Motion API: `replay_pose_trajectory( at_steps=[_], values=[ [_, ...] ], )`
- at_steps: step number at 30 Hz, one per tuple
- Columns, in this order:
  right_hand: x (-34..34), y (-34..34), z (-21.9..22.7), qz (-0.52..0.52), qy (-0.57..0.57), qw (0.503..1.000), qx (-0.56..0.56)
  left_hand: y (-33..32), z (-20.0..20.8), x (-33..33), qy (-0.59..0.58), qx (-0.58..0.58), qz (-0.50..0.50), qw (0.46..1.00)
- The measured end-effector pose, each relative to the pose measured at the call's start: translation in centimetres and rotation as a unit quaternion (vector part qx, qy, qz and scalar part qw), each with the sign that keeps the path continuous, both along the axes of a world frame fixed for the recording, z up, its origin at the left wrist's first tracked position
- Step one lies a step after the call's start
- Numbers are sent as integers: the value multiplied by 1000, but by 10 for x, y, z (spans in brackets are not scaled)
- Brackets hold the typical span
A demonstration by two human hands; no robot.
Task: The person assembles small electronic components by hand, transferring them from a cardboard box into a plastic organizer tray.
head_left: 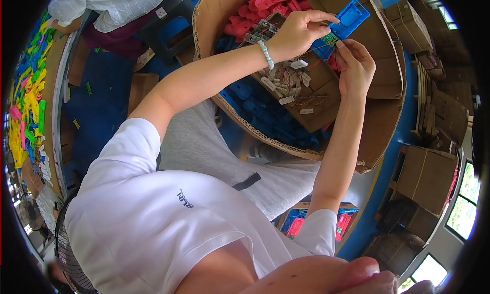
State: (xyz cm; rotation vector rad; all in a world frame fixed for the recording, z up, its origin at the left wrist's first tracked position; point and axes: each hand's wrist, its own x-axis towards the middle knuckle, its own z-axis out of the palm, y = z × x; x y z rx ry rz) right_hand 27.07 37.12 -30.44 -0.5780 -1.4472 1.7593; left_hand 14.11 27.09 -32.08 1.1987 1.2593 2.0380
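Observation:
My left hand (301, 31) pinches a blue flat plastic part (349, 18) with a rectangular opening, held up over a big cardboard box (377, 136). A pale bead bracelet circles that wrist. My right hand (356, 67) meets it from below, its fingertips on a small green circuit board (329, 39) with thin wires at the blue part's lower end. Under both hands a smaller cardboard tray (316, 113) holds several small white pieces (286, 85) and wires.
The big box holds red plastic parts (265, 6) at the top and blue ones (265, 115) lower down. Colourful plastic parts (28, 105) cover a table at far left. Another person in white (112, 6) sits above left. Stacked cardboard boxes (426, 176) stand right.

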Motion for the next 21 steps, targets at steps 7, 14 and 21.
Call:
replay_pose_trajectory(
  at_steps=[7,14,21],
  values=[
    [0,-2,-5,-5,5,1000,15,0,0,0,-15,6,-7,1000],
    [-2,-5,-8,-21,12,999,36,2,-4,-2,-22,-8,-2,1000],
    [0,2,-8,-7,31,999,2,4,-3,0,8,-16,10,1000]
  ],
)
